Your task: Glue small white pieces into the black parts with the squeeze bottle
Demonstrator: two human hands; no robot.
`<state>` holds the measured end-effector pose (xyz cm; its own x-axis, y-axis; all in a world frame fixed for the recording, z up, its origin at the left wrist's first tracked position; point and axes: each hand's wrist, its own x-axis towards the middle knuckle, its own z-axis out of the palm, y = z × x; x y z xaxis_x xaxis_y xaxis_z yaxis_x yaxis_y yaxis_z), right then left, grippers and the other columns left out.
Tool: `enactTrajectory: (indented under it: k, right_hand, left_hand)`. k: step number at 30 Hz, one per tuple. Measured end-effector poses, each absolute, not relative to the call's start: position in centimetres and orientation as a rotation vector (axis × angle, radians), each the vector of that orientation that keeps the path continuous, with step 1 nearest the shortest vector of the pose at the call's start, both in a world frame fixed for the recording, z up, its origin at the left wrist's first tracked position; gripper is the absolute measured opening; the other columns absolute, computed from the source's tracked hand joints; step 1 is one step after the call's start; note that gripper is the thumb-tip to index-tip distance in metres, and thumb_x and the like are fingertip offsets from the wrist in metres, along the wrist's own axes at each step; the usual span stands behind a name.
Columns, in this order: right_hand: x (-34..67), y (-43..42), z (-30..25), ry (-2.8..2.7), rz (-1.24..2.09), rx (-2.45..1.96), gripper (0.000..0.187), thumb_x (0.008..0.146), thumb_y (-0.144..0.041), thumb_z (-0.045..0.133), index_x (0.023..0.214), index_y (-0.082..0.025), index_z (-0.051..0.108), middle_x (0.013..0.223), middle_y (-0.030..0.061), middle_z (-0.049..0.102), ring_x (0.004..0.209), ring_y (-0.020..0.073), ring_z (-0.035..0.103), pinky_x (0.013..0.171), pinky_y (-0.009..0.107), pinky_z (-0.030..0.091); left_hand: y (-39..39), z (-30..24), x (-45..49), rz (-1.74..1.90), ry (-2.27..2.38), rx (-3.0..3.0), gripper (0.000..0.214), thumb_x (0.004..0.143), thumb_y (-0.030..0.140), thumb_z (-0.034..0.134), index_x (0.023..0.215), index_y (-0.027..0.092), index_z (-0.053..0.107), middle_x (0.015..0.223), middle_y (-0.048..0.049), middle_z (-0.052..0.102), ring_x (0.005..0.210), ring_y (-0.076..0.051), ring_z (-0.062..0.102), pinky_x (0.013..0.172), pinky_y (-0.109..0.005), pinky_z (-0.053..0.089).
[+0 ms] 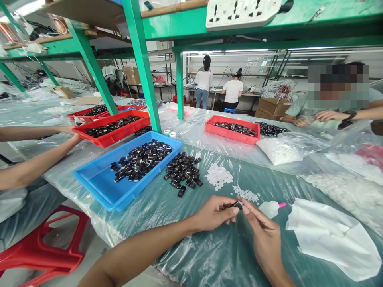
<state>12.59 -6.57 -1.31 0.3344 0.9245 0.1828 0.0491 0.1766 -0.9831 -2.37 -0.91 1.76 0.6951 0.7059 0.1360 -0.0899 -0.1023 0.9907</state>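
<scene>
My left hand is closed on a small black plastic piece with a shiny edge. At that piece's far end, the thumb and fingers of my right hand are pinched together; whatever lies between them is too small to make out. Just beyond my fingertips is a scatter of tiny white bits. Behind it sits a heap of larger white flat pieces. Further left lies a pile of similar black pieces. A translucent white bottle with a pink tip rests right of my hands.
A blue tray of black pieces stands at left. A person's arms reach to a red tray there. Another red tray and white-filled bags are beyond. White sheeting lies right. A green post rises ahead.
</scene>
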Motion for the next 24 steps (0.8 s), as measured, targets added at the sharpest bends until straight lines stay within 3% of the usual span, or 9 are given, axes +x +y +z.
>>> enactTrajectory:
  k: [7,12,19,24]
  right_hand:
    - [12.2,-6.8,-1.7,-1.039,0.778,-1.247,0.028,0.077,-0.032,0.065,0.104,-0.025,0.07,0.112,0.0041,0.066,0.112,0.0251,0.056,0.097,0.042,0.043]
    - [11.8,-6.7,-1.9,-1.005,0.706,-1.3,0.026,0.075,-0.034,0.066,0.098,-0.024,0.072,0.108,0.0055,0.068,0.103,0.0248,0.061,0.092,0.041,0.047]
    - [12.0,-6.4,-1.5,-1.096,0.655,-1.304,0.028,0.077,-0.036,0.063,0.101,-0.023,0.071,0.113,0.007,0.065,0.109,0.025,0.057,0.094,0.041,0.044]
    - [12.1,-6.2,-1.9,-0.999,0.677,-1.336,0.033,0.075,-0.038,0.065,0.103,-0.02,0.068,0.107,0.0086,0.067,0.098,0.0242,0.061,0.085,0.038,0.049]
  left_hand:
    - [-1.0,1.9,-2.3,0.719,0.528,1.557,0.043,0.085,0.051,0.047,0.069,0.012,0.054,0.063,-0.0005,0.05,0.052,-0.006,0.041,0.051,-0.019,0.034]
    - [-0.8,1.8,-2.4,0.713,0.519,1.536,0.044,0.085,0.052,0.048,0.076,0.01,0.058,0.063,-0.0002,0.05,0.05,-0.006,0.039,0.048,-0.019,0.03]
    - [0.1,2.1,-2.5,0.532,0.451,1.176,0.048,0.08,0.056,0.053,0.079,0.01,0.063,0.068,-0.0057,0.06,0.052,-0.009,0.052,0.059,-0.025,0.043]
    - [0.1,1.6,-2.4,0.512,0.432,1.09,0.045,0.076,0.054,0.061,0.082,0.009,0.063,0.07,-0.0056,0.062,0.054,-0.009,0.055,0.06,-0.024,0.044]
